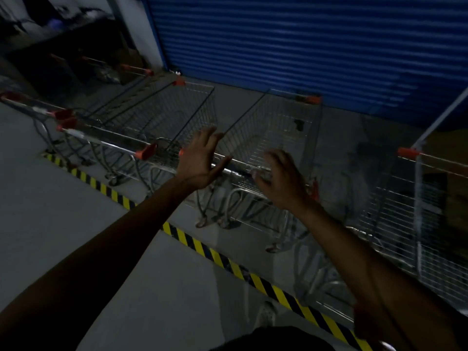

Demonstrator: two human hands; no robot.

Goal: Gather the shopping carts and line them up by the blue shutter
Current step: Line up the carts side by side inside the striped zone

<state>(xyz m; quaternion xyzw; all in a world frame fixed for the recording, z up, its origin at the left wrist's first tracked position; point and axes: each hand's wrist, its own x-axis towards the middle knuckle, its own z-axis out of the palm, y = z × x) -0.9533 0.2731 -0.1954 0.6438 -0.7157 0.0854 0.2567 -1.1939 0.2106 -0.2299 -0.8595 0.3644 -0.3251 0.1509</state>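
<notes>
A wire shopping cart [273, 127] with orange corner caps stands in front of me, nose toward the blue shutter [304, 46]. My left hand [200, 160] hovers open over the left end of its handle bar [238, 165], fingers spread. My right hand [281, 178] is just above the bar's right part, fingers relaxed and slightly bent, holding nothing. To the left, several more carts [152, 115] stand side by side along the shutter. Another cart [430, 211] stands at the right edge.
A yellow-and-black striped line [228, 264] runs diagonally across the grey floor under the carts' rear wheels. A dark table with clutter [63, 46] stands at the back left beside a white pillar [136, 34]. My shoe [266, 312] is near the line.
</notes>
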